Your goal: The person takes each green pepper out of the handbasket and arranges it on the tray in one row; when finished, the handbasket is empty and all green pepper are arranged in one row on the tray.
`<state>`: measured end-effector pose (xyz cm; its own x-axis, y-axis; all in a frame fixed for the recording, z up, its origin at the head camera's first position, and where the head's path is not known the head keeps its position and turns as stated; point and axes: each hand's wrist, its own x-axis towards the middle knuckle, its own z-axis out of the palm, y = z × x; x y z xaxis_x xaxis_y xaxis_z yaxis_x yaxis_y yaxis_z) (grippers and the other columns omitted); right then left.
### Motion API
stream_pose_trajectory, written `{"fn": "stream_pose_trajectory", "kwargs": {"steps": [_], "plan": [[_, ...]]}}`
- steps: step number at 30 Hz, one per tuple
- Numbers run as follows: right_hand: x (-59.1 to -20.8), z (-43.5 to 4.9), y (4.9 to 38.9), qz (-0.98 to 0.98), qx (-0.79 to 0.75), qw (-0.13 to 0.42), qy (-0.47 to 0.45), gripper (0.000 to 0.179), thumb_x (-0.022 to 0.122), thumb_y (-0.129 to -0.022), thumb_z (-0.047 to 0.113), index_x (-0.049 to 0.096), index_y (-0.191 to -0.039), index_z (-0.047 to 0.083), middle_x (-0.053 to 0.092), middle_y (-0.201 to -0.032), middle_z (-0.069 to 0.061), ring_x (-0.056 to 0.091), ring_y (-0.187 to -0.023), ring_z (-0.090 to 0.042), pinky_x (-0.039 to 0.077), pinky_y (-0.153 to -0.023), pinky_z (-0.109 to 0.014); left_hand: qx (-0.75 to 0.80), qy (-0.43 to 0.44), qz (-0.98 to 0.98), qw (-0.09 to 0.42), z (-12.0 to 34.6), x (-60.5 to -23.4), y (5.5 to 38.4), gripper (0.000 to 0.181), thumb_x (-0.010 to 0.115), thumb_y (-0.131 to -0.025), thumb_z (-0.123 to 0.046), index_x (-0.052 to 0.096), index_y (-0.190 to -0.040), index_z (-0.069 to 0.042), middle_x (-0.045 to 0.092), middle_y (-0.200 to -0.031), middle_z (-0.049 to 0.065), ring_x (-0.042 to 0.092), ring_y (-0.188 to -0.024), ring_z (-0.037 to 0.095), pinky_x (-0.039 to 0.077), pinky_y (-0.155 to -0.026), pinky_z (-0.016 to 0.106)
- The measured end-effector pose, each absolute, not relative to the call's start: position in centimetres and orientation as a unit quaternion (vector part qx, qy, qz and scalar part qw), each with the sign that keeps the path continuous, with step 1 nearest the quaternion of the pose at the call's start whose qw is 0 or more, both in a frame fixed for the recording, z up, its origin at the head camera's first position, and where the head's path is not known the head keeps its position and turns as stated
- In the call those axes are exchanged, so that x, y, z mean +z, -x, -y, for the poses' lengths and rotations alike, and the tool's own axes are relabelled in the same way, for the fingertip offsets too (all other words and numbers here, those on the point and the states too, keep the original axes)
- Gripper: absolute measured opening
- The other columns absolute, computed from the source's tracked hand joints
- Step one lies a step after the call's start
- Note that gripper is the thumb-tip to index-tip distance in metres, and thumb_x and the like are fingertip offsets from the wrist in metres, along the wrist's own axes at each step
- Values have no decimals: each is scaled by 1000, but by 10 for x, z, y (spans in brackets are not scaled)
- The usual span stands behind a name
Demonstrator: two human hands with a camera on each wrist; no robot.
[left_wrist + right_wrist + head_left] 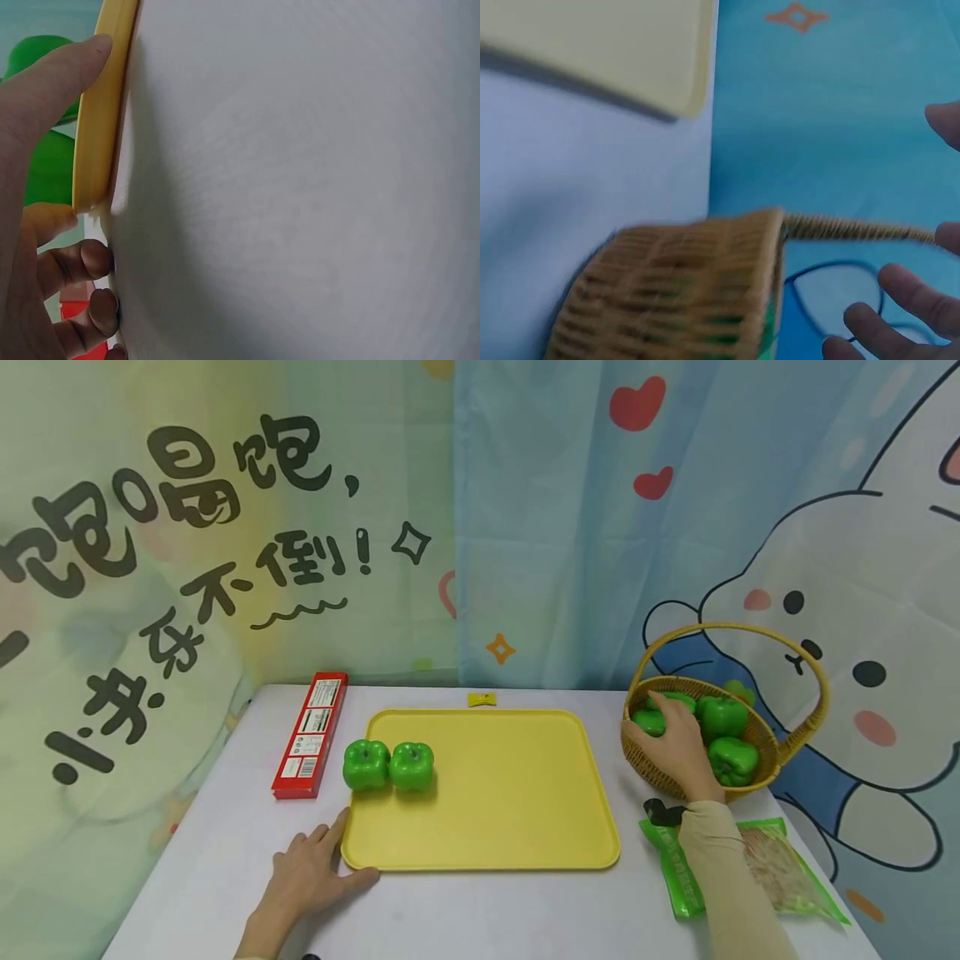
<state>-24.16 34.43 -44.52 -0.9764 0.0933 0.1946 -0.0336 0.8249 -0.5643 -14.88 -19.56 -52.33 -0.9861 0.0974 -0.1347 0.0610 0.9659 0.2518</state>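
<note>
A yellow tray (510, 827) lies in the middle of the white table (450, 918). Two green peppers (366, 766) (412, 767) sit side by side at its left edge. My left hand (318, 864) rests open on the table, its thumb against the tray's front-left corner; in the left wrist view the thumb (67, 75) lies along the tray rim (101, 112). My right hand (672, 735) reaches into a wicker basket (772, 745) of several green peppers (723, 717). Its spread fingers (915, 296) lie over one pepper (649, 722) without closing on it.
A long red box (310, 735) lies left of the tray. A green bag (787, 872) with pale contents sits front right under my right forearm, a small black object (663, 812) beside it. A small yellow tag (482, 698) lies behind the tray. Printed curtains hang behind.
</note>
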Motion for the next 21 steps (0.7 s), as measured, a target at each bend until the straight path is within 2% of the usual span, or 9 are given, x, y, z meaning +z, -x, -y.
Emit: {"fn": "stream_pose_trajectory", "kwargs": {"steps": [5,14,21], "plan": [[-456,-362,247,948,298,100,46,81,57,-96,56,35,-155,5,27,-153,-36,29,-138,-59,28,-107,-74,124,-40,-989,67,196,-523,148,111,68,-68,-82,42,-153,-16,65,-123,11,57,-99,29,47,-76,58],[-470,-374,258,955,283,49,74,84,51,-98,58,32,-155,0,20,-151,-45,24,-136,-64,27,-105,-76,127,-42,-989,65,195,-522,147,111,69,-68,-81,41,-154,-16,65,-123,10,57,-100,28,46,-73,53],[-477,-380,266,959,274,3,73,87,45,-100,60,28,-155,-5,15,-151,-51,20,-137,-66,25,-107,-76,130,-40,-988,67,196,-523,147,111,69,-69,-81,41,-154,-15,64,-126,12,57,-102,31,47,-77,57]]}}
